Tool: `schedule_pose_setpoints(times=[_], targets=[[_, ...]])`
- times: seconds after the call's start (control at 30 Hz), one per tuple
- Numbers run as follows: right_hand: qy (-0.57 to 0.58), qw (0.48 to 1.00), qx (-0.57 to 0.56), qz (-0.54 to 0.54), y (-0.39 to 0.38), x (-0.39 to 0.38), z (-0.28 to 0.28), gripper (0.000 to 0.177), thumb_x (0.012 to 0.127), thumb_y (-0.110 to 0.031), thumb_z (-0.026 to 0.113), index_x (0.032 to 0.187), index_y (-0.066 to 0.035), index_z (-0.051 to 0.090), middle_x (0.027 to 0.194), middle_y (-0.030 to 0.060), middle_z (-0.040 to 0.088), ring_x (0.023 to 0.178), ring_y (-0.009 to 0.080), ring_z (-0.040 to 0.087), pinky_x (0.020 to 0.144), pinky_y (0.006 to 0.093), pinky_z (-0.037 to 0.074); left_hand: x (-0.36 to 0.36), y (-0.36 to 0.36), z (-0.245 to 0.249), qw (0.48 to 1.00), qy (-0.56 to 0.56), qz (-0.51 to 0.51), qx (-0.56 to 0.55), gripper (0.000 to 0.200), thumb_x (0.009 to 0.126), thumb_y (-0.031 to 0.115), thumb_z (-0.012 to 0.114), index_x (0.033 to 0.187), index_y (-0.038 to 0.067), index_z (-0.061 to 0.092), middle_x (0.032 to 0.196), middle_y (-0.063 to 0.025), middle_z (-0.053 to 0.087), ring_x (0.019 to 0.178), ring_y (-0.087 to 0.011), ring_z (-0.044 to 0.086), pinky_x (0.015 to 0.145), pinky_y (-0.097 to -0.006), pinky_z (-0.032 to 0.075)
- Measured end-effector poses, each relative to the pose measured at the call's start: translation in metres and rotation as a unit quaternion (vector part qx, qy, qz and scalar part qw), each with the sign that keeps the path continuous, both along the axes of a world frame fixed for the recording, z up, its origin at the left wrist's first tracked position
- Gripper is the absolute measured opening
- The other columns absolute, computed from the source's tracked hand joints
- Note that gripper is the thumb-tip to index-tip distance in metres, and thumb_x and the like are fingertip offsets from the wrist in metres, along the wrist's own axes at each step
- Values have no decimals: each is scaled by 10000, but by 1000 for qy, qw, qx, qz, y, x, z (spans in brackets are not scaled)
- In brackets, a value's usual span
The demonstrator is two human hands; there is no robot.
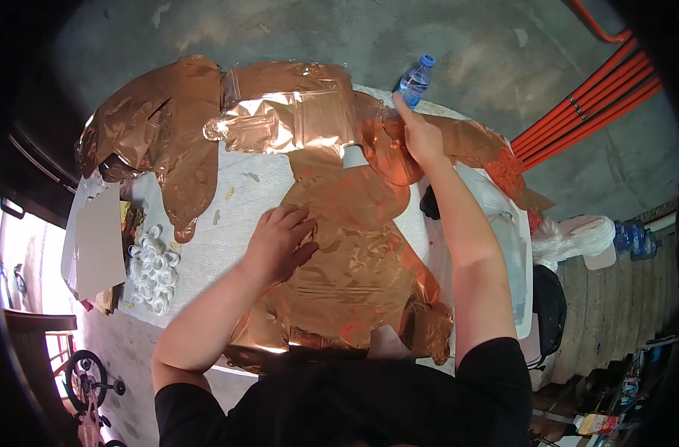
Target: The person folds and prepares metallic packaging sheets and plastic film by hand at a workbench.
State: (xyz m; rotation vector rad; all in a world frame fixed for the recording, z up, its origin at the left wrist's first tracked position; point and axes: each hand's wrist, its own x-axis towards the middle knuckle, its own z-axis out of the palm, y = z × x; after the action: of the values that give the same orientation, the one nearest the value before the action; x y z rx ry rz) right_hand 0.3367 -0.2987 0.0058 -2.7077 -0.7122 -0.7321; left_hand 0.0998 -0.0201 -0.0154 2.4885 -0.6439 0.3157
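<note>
A deflated copper-coloured foil balloon point(347, 257) with a wide rounded shape lies wrinkled across the table in front of me. My left hand point(283, 238) rests on its left side, fingers spread over the foil. Farther out, my right hand point(423, 140) is over another piece of copper foil point(388, 145), one finger stretched toward a blue-capped water bottle point(414, 82). That fingertip overlaps the bottle's lower part in this view; the hand's other fingers are mostly hidden. More flat foil balloons, one at the middle point(287, 112) and one at the left point(157, 127), line the far edge.
White ribbon coils point(155, 268) and a pale card sheet point(99, 242) sit at the left of the white-covered table point(242, 201). A clear plastic bin point(522, 276) stands beside my right forearm. Orange poles point(589, 108) slant in at the right, near a white plastic bag point(582, 232).
</note>
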Motion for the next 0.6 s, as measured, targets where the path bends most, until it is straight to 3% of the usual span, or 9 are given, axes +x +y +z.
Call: schedule_pose_setpoints(times=[0.03,0.1,0.2,0.33,0.53,0.6], targets=[[0,1000,0,0,0,3,-2,208,825,-207,577,983,-94,653,865,212,646,786,361,638,689,462,503,0,0,0,1000,-2,-1,-4,365,748,198,687,1080,71,604,1187,-113,564,1118,-306,496,932,-412,392],[65,983,-166,-41,2,10,-5,201,821,-226,553,853,-66,669,940,173,656,832,329,649,704,430,526,0,-1,-1,1000,-5,2,-2,368,747,199,688,1082,72,604,1187,-111,563,1118,-306,496,933,-412,392],[127,971,-170,-111,14,8,-3,264,809,-287,578,835,-43,675,861,172,664,802,312,660,697,429,529,1,0,-4,1000,-12,4,-1,377,744,201,691,1087,74,601,1189,-107,562,1120,-305,494,934,-412,391],[133,969,-176,-113,21,4,0,293,797,-306,598,801,-23,673,806,175,664,784,320,659,701,431,531,1,1,-5,1000,2,-1,-12,395,735,204,696,1095,77,595,1187,-102,561,1119,-304,493,933,-413,391],[96,987,-40,-122,7,26,-25,330,789,-349,628,767,-23,680,789,184,656,754,354,643,673,438,515,1,1,-2,1000,-9,-1,-5,375,733,202,695,1074,81,594,1172,-99,568,1105,-299,499,924,-409,390],[134,980,88,-115,-1,35,-33,231,749,-250,699,754,-21,670,723,135,662,662,277,649,615,372,500,1,1,-1,1000,-6,0,-5,372,734,202,694,1071,82,594,1172,-98,568,1104,-298,499,922,-409,390]])
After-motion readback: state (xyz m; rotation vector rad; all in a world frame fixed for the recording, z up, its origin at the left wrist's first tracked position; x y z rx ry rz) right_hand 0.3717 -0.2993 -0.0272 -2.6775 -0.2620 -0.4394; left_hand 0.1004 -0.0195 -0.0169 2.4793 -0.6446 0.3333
